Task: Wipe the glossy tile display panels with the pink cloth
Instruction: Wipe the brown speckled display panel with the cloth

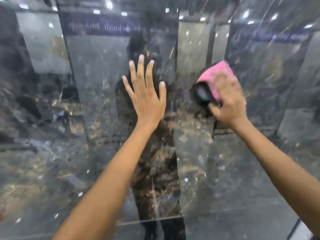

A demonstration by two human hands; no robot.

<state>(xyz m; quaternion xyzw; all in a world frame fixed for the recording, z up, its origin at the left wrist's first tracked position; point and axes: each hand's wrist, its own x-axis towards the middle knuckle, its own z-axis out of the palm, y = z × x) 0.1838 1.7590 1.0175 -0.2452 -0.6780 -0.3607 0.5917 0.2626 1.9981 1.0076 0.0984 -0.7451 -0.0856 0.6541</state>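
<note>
A person stands facing a glossy dark marble-patterned tile panel (97, 104), both bare arms stretched out toward it. The left hand (145, 94) lies flat on the surface, fingers straight and spread, holding nothing. The right hand (226, 101), blurred, presses a bunched pink cloth (214, 77) against the panel to the right of the left hand, fingers curled over it. Ceiling lights (109, 4) and the person's dark outline (152, 153) mirror in the polished face.
</note>
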